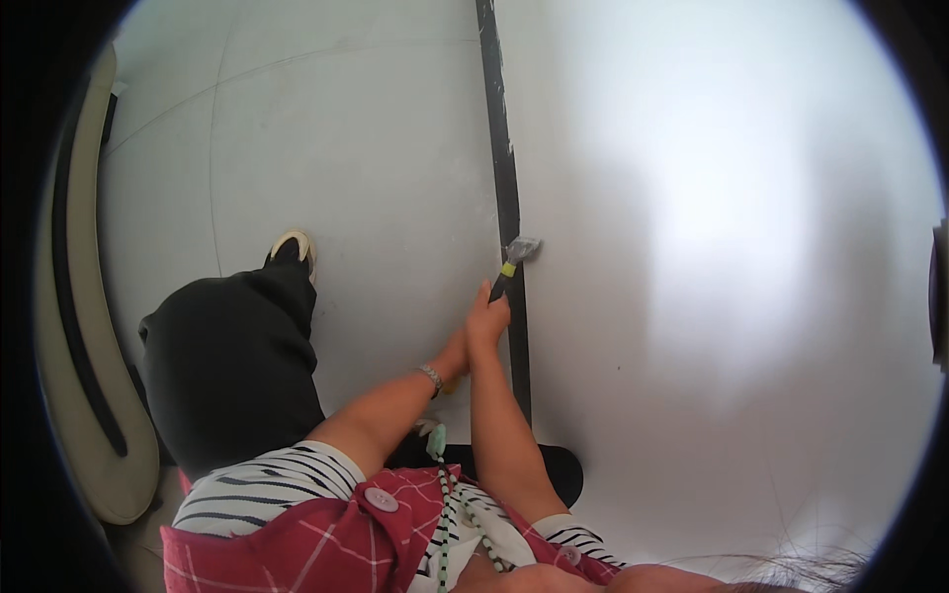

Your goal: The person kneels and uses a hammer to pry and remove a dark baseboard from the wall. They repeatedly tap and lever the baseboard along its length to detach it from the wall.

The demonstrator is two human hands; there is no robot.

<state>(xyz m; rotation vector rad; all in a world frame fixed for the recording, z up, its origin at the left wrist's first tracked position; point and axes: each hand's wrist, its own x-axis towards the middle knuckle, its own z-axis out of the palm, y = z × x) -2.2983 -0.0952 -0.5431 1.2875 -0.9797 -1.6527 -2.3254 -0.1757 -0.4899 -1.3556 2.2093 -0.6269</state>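
My right hand (486, 318) is closed around the black handle of a scraper (523, 249), which has a yellow-green collar and a grey head. The head lies across the upper edge of a black baseboard strip (502, 178), against the pale wall. Just below, my left hand (455, 358) is closed, partly hidden behind my right wrist. A yellow bit (452, 384) shows under it, in line with the scraper's handle, so both hands appear to grip the tool. A metal bracelet or watch band (432, 380) circles my left wrist.
A glossy white wall (613, 198) rises on the right, and grey tiled floor (376, 148) stretches left of the baseboard. My bent leg in black trousers (232, 366) and my shoe (295, 243) are at the left. Beyond stands a beige padded piece with black trim (84, 296).
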